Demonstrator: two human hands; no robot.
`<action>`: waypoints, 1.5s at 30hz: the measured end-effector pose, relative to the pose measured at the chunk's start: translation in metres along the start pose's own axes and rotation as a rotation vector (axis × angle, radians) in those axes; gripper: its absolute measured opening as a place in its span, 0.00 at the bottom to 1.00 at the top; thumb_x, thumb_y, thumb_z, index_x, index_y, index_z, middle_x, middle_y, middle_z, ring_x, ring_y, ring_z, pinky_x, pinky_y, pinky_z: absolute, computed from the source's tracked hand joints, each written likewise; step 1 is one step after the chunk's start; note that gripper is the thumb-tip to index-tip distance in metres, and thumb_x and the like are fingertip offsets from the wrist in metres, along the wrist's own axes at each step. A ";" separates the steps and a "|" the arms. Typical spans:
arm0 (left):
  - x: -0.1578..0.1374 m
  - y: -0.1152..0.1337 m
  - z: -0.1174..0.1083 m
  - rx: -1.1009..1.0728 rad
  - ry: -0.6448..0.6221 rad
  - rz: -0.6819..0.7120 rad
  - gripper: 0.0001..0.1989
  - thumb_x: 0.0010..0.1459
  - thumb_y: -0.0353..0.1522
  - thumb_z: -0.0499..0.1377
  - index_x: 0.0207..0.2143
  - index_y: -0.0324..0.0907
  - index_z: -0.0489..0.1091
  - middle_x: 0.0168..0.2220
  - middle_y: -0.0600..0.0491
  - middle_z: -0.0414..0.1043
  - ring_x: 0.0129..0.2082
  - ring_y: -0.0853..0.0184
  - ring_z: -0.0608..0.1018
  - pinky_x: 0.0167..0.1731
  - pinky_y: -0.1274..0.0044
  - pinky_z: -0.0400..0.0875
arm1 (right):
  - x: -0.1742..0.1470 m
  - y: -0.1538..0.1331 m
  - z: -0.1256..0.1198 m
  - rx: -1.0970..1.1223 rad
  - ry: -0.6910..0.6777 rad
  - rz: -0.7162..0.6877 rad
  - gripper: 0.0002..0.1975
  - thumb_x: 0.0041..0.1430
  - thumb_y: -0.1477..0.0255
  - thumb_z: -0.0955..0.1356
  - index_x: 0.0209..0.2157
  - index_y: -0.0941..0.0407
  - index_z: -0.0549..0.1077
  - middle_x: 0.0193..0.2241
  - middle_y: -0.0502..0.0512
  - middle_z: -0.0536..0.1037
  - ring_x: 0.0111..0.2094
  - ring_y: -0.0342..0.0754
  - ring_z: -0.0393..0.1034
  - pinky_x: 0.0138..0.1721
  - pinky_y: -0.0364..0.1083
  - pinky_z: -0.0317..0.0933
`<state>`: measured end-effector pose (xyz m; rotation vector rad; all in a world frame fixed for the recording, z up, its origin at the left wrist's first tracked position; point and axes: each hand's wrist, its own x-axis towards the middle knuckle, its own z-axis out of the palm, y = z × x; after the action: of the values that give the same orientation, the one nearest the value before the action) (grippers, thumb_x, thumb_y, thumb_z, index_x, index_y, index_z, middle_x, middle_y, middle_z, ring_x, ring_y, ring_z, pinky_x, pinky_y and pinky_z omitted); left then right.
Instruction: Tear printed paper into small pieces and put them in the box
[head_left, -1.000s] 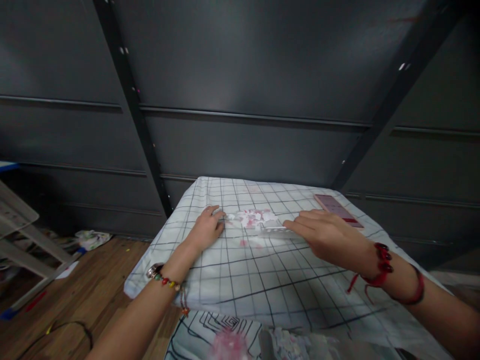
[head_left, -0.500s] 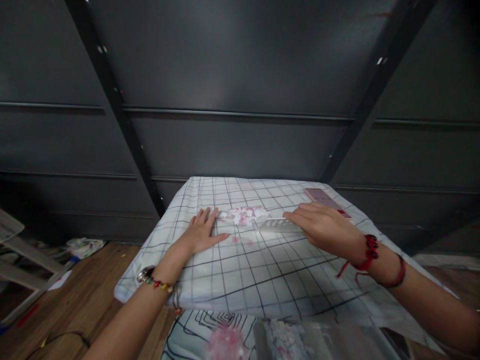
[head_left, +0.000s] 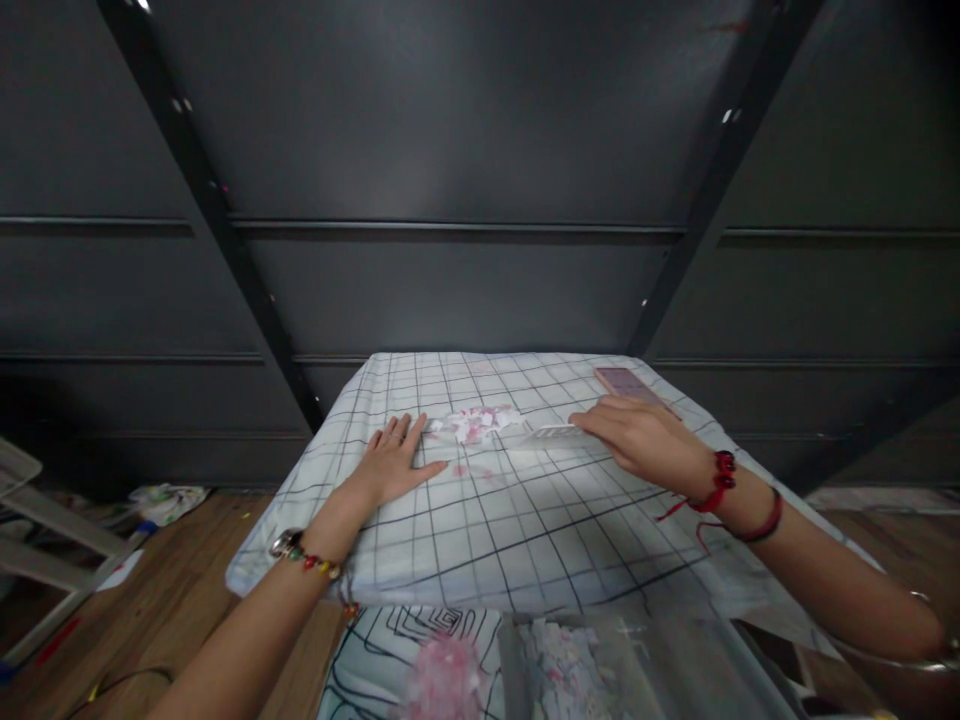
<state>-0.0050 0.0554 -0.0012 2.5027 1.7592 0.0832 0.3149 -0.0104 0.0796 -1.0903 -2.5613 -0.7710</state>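
Note:
My left hand (head_left: 391,462) lies flat on the white checked cloth (head_left: 495,530), fingers spread. Its fingertips touch the left side of a small heap of white and pink paper-like pieces (head_left: 480,424), which seems to lie on or in clear plastic. Pinched in my right hand (head_left: 637,432) is a thin translucent plastic sheet with white marks (head_left: 551,434). That sheet is held low and nearly flat, just right of the heap. Its exact kind is unclear, and its right end is hidden by my fingers.
Behind my right hand lies a pink phone-like slab (head_left: 626,382). In front of the table are a clear plastic box (head_left: 514,660) with pale pieces inside and a blurred pink bundle (head_left: 446,675). A dark panelled wall (head_left: 465,290) stands behind; a pale stool-like frame (head_left: 67,530) is at left.
The translucent sheet is tilted flatter than before, with my right hand still gripping it. My left hand stays pressed on the cloth. The whole view has shifted slightly.

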 end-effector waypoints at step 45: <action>-0.041 -0.011 -0.005 0.065 0.027 -0.108 0.38 0.58 0.52 0.39 0.61 0.34 0.48 0.62 0.38 0.42 0.60 0.48 0.48 0.53 0.58 0.47 | 0.085 -0.052 -0.021 0.078 -0.172 0.141 0.12 0.54 0.82 0.58 0.37 0.61 0.69 0.32 0.59 0.75 0.35 0.47 0.68 0.32 0.43 0.56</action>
<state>-0.0299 0.0209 0.0026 2.4551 1.9338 0.0541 0.2193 -0.0016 0.1132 -1.3479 -2.5931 -0.5604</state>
